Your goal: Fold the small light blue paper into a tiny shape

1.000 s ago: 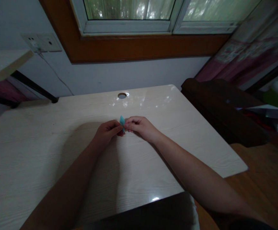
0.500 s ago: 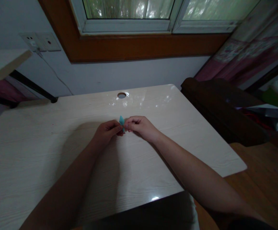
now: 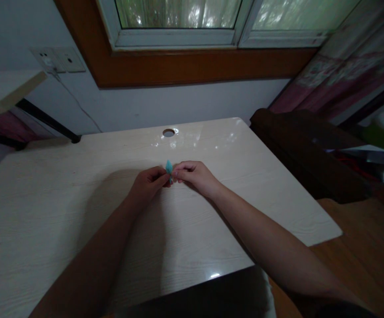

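A small teal, leaf-shaped piece, thin and pointed at the top, stands upright between my fingertips over the desk. My left hand pinches its lower part between thumb and forefinger. From the other side, my right hand pinches at the same piece with thumb and forefinger, its fingertips almost touching those of the left. The fingers cover the lower end, and whether it is paper, cloth or something else I cannot tell.
A round cable hole lies near the desk's back edge. On the left a raised shelf stands on black legs, with a plugged-in cord behind it. Dark brown furniture adjoins the desk's right side, below a curtain.
Both hands stay almost in place at the teal piece, which has turned slightly between the fingertips. The whole view has shifted a few pixels.
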A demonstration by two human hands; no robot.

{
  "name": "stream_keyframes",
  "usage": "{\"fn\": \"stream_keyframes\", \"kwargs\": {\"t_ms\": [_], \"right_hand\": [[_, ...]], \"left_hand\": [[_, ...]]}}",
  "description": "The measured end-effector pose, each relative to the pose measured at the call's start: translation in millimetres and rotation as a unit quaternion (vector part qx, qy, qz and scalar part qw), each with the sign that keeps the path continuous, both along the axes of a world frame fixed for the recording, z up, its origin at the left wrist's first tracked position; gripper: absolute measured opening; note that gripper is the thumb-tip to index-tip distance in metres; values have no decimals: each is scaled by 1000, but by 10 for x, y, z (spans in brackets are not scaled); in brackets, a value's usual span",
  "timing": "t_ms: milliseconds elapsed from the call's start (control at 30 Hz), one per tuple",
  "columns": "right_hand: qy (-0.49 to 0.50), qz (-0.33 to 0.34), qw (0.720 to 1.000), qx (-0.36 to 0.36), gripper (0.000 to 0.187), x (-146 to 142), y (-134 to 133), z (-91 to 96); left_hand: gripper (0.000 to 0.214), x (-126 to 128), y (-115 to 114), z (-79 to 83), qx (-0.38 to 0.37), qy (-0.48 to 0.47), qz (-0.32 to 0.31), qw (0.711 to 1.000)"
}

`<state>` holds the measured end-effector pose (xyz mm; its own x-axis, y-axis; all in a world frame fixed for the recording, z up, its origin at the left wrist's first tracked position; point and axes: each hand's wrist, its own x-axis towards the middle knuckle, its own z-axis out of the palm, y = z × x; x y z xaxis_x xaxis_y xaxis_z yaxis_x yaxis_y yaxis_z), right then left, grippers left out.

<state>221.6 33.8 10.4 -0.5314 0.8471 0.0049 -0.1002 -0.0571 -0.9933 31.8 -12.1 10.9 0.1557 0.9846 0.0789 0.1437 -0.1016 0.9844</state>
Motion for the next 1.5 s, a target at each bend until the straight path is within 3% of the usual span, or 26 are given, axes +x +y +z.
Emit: {"fn": "stream_keyframes", "kwargs": {"t_ms": [367, 900, 1500], "right_hand": [[8, -59, 998, -2, 25, -37, -32, -10], [-19, -72, 997, 32, 31, -100, -63, -41], [-19, -113, 993, 18, 30, -93, -86, 70]], "left_hand": [[24, 10, 13, -36, 4, 33, -6, 999], [26, 22, 29, -21, -36, 30, 6, 999], [24, 13, 29, -36, -50, 6, -15, 999]]}}
